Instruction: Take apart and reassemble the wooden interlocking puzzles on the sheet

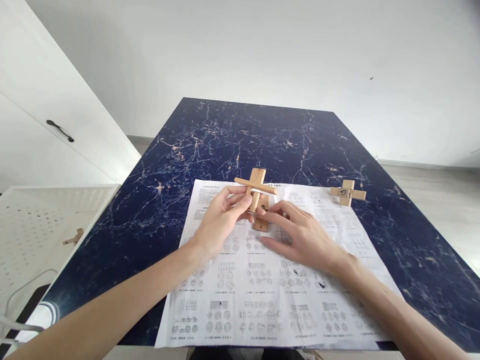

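Note:
My left hand (228, 212) is closed round light wooden puzzle pieces (257, 176), a flat upright bar with a thinner stick set across it. Just below, another wooden piece (261, 225) with a dark mark at its end sits over the printed sheet (210, 320), partly hidden by my fingers. My right hand (300, 232) rests low over the paper, its fingers apart. Its index finger reaches across this lower piece, while the thumb stretches along the paper beneath. Whether the lower piece joins the held ones cannot be made out.
An assembled wooden cross puzzle (348, 193) with a dark mark lies at the sheet's upper right corner. The dark blue marbled table (240, 135) extends to the wall. At left, a white perforated surface (33, 220) carries another small wooden cross (74, 237), beside a white cabinet (48, 90).

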`<state>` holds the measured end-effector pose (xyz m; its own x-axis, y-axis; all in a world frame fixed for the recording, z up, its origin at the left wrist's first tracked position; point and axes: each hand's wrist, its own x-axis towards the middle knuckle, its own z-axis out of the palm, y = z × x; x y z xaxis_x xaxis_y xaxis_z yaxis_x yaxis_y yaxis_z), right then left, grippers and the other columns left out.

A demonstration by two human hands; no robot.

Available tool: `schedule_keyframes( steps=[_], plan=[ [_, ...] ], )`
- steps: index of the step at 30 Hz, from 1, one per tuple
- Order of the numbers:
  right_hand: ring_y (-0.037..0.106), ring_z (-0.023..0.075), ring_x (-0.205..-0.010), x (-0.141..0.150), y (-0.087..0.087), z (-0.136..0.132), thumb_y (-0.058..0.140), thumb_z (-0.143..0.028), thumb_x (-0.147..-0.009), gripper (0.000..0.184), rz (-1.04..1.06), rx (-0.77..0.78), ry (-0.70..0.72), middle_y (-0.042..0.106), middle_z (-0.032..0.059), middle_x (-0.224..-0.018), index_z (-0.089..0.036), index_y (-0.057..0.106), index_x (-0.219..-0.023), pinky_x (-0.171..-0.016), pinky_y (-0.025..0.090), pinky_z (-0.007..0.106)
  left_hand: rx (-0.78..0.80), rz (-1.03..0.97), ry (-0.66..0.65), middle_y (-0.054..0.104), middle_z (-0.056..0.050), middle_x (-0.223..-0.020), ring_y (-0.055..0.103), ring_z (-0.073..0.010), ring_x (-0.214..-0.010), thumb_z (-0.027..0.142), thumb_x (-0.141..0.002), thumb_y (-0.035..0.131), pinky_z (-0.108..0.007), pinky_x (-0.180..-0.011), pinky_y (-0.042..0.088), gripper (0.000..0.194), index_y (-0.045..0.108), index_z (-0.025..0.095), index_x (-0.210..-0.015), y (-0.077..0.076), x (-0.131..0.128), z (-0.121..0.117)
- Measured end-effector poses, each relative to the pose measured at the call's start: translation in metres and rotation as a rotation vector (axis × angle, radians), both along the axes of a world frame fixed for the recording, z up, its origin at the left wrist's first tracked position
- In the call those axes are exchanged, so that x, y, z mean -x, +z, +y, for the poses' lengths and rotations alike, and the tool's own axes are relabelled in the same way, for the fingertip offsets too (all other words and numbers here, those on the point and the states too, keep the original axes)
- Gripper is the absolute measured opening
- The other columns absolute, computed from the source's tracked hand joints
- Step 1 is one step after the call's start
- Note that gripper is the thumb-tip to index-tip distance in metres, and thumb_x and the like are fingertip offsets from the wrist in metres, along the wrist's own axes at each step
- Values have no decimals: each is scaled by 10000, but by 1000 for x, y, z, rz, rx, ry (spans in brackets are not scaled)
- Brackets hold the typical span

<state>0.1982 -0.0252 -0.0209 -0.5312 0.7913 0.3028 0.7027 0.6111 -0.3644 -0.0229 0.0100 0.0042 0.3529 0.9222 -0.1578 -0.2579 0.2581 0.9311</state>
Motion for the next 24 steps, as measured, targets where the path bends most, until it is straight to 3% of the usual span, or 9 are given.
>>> schedule_keyframes(
  steps=[4, 8, 12, 15, 17, 20, 24],
  plan=[
    [679, 264, -933, 4, -1, 0, 636, -506, -1061, 432, -23, -4, -9, 665, 111, -1116, -266, 651, -1421, -747, 603, 426, -14, 4, -7, 781, -85, -1072, 717, -208, -946, 341, -1017, 727, -340, -798, 524, 211, 681, 175, -1141, 0, -1, 0],
    [662, 237, -878, 6, 0, 1, 632, -491, -1070, 334, 13, 4, -45, 647, 103, -1095, -259, 691, -1304, -721, 583, 399, -15, 6, -6, 773, -64, -1015, 725, -209, -953, 336, -1017, 723, -336, -801, 515, 190, 672, 181, -1114, -2, -1, 1],
    [649, 214, -848, 2, 0, 2, 507, -348, -1129, 220, 56, 14, -154, 629, 106, -1113, -249, 702, -1108, -692, 553, 373, -19, -5, 5, 758, -54, -1024, 726, -198, -919, 334, -1007, 738, -331, -786, 511, 189, 665, 184, -1097, -2, -1, 1],
    [671, 263, -995, -1, -3, 4, 445, -273, -1132, 232, 103, 1, -233, 655, 122, -1163, -262, 667, -1197, -762, 568, 404, -9, -7, 11, 760, -53, -1034, 730, -194, -906, 338, -1003, 745, -328, -777, 504, 187, 667, 186, -1080, -1, -1, 2],
    [673, 297, -1047, 0, -5, 5, 535, -357, -1106, 207, 126, -6, -304, 678, 124, -1162, -251, 629, -1257, -806, 571, 442, -1, -6, 11, 765, -55, -1048, 733, -192, -906, 349, -1004, 744, -329, -778, 500, 191, 673, 185, -1070, -1, -1, 3],
    [675, 295, -947, 4, -9, 6, 676, -512, -1015, 319, 127, -3, -405, 693, 106, -1073, -228, 615, -1147, -779, 546, 448, -1, -6, 7, 774, -61, -1066, 734, -189, -904, 353, -1002, 748, -331, -787, 499, 201, 675, 180, -1077, -2, -1, 3],
    [658, 269, -871, 8, -9, 8, 642, -508, -1020, 273, 140, -1, -452, 687, 79, -963, -238, 606, -996, -768, 497, 427, -4, -9, 11, 781, -62, -1069, 739, -195, -919, 340, -1001, 748, -334, -794, 496, 191, 671, 186, -1086, -2, -1, 2]
  ],
)
